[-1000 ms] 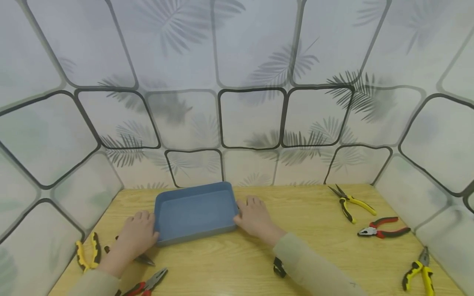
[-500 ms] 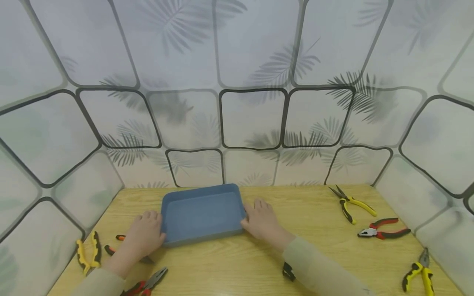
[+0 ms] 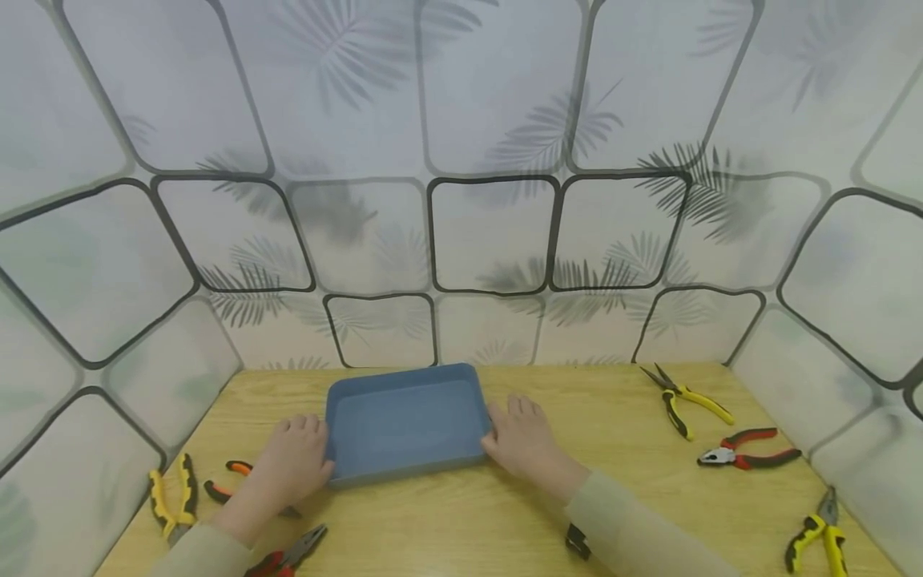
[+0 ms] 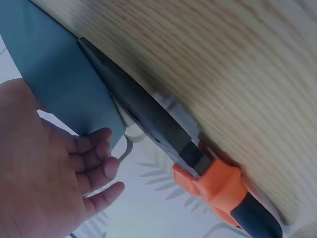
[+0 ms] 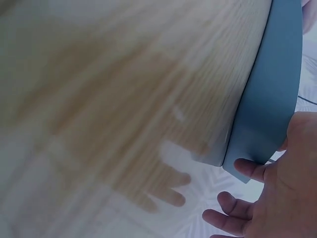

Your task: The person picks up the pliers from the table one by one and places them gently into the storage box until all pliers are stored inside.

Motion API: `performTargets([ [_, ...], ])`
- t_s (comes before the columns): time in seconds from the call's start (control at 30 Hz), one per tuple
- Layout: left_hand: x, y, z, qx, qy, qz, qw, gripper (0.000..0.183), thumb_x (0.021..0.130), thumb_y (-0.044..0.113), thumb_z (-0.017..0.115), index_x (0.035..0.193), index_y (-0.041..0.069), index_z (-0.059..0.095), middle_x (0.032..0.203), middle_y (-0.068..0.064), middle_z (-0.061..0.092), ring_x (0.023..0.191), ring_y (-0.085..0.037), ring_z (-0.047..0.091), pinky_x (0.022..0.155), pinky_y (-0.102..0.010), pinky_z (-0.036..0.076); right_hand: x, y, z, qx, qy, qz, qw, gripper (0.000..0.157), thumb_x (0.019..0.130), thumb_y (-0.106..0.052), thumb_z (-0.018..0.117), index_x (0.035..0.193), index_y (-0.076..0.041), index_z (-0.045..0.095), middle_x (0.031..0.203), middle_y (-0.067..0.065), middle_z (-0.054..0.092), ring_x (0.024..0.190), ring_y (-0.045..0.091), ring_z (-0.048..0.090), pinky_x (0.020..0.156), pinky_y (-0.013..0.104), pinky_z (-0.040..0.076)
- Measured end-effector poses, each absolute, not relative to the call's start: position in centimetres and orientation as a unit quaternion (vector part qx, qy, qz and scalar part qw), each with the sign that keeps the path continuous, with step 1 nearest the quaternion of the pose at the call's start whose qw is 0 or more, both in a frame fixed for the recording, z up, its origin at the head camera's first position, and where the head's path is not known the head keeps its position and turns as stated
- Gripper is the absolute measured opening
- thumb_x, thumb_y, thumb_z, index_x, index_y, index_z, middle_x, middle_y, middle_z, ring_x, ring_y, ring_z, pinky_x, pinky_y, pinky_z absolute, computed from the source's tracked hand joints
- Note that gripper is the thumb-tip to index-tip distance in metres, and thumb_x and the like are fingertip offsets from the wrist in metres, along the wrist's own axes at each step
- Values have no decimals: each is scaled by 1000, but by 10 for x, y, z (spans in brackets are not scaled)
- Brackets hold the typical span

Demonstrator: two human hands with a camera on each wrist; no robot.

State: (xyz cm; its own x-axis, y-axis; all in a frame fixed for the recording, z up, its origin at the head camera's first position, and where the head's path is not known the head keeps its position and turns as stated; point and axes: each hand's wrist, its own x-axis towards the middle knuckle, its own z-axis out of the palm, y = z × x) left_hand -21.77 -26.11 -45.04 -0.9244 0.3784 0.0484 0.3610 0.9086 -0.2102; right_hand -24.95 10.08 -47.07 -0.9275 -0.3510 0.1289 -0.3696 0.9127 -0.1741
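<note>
A blue rectangular tray [image 3: 407, 429] lies on the wooden table, slightly turned, close to the back wall. My left hand [image 3: 292, 461] holds its left end, the thumb by the near corner; in the left wrist view, fingertips [image 4: 101, 136] touch the tray's outer wall [image 4: 64, 74]. On the right end, my right hand [image 3: 522, 437] holds the tray; in the right wrist view one finger touches the wall [image 5: 270, 84] while the other fingers [image 5: 230, 203] stand off it. Orange-and-black pliers [image 4: 213, 183] lie under my left wrist, partly hidden in the head view.
Yellow-and-black pliers [image 3: 173, 501] and red-handled pliers [image 3: 296, 553] lie at the left. Along the right lie yellow long-nose pliers [image 3: 678, 397], red-and-black pliers [image 3: 746, 450] and more yellow-and-black pliers [image 3: 822, 533]. Patterned walls [image 3: 490, 232] enclose the table's back and sides.
Both hands have moved the tray to the right and slightly toward me. More of the orange pliers shows beside my left wrist. The other pliers stay where they were.
</note>
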Motion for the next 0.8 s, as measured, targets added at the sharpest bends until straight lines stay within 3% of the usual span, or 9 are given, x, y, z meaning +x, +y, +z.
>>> performTargets([
  [0.33, -217, -252, -448, -203, -974, 94, 39, 56, 93, 38, 72, 122, -10, 63, 110, -21, 66, 108, -38, 67, 99, -55, 56, -243, 116, -475, 187, -977, 90, 49, 55, 94, -29, 49, 140, -1, 58, 125, 28, 56, 124, 46, 54, 115, 61, 42],
  [0.57, -216, -244, -443, -220, -970, 94, 33, 61, 92, 39, 73, 126, -10, 64, 120, -25, 68, 114, -40, 67, 101, -55, 56, -235, 126, -473, 191, -977, 77, 60, 44, 92, -25, 51, 128, 0, 60, 112, 24, 57, 113, 43, 56, 110, 59, 46],
  [0.8, -217, -239, -441, -235, -967, 94, 19, 62, 92, 40, 72, 129, -10, 64, 122, -26, 67, 117, -42, 66, 105, -57, 54, -227, 133, -470, 186, -979, 69, 57, 47, 93, -24, 53, 134, 1, 59, 115, 26, 57, 115, 43, 55, 111, 59, 45],
])
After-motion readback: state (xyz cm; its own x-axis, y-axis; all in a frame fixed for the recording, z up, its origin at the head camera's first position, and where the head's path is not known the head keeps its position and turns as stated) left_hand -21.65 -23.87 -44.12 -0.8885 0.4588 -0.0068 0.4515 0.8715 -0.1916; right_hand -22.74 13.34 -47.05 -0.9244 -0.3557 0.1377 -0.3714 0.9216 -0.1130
